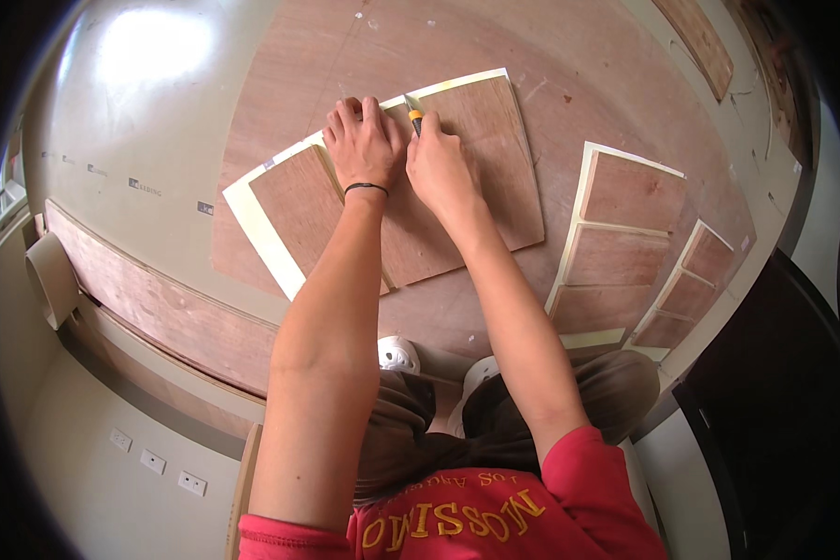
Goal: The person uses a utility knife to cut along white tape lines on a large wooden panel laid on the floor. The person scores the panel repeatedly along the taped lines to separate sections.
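My right hand grips a utility knife with a yellow and black handle. Its blade end lies at the far edge of a brown plywood panel, over a strip of pale yellow-white sheet. Just left of the knife, my left hand presses down on the wood, fingers spread toward the far edge; a dark band circles that wrist. A second plywood piece lies left of the first on the same sheet, and my left forearm hides part of the gap between them.
Everything lies on a large brown board. To the right are two pale sheets bearing plywood rectangles and smaller ones. A long plank runs along the left. My white shoes are close to the board's near edge.
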Tool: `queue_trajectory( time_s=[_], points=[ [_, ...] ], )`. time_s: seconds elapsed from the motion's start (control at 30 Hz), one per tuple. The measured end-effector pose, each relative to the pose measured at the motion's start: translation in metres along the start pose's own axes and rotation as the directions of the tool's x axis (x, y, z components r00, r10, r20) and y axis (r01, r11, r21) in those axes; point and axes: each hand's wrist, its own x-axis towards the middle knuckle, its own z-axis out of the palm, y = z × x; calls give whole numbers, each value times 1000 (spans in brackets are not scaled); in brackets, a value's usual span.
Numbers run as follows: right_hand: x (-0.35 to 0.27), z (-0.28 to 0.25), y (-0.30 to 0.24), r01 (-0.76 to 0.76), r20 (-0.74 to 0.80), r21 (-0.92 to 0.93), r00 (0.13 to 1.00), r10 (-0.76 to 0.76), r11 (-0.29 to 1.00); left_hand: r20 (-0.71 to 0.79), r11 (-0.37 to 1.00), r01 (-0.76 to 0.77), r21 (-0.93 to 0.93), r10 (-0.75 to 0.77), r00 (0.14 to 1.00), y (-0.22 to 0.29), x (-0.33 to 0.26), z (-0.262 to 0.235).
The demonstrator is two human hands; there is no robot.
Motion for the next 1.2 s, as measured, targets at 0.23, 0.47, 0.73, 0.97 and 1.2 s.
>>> queue_trajectory(
  time_s=[0.23, 0.47, 0.73, 0.97, 1.2],
  points=[
    [8, -1, -5, -10, 24, 43, 1000, 9, 999, -31, 1000, -10, -6, 10, 999, -1, 7, 3],
    [7, -3, -3, -17, 38, 11, 999, 17, 1000, -115, 999, -35, 22, 38, 993, -1, 8, 3],
    [-17, -1, 10, -15, 81, -49, 997, 19, 999, -88, 999, -35, -33, 32, 996, -1, 3, -1],
    [-41, -4, 21, -63, 129, -59, 989, 70, 996, -5, 999, -15, -44, 15, 1000, -1, 7, -3],
    [-56, 7, 39, -60, 98, -35, 993, 63, 998, -79, 999, -48, -11, 47, 996, 2, 5, 0]
  ],
)
